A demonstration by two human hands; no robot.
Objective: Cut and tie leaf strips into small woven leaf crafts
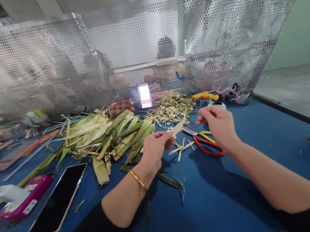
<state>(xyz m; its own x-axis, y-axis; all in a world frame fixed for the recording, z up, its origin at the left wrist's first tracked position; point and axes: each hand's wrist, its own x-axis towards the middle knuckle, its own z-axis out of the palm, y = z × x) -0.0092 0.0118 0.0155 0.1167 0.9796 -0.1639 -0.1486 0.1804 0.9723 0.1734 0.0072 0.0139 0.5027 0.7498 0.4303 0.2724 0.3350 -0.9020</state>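
My left hand (160,148), a gold bangle on its wrist, pinches a pale strip of corn husk (179,127) between thumb and fingers. To its right my right hand (218,123) is raised with fingertips pressed together; whether a thin strand is in them I cannot make out. Below and between the hands, several narrow husk strips (181,149) lie crossed on the blue table. Scissors (209,148) with one red and one yellow handle rest under my right hand, blades toward the left. A large heap of corn husks (108,135) spreads to the left of my left hand.
A pile of small husk scraps (173,107) lies behind my hands. On the left are a black-screened phone (58,200) and a purple power strip (25,197) with a white plug. A perforated metal screen (136,32) stands at the back, with two people beyond it.
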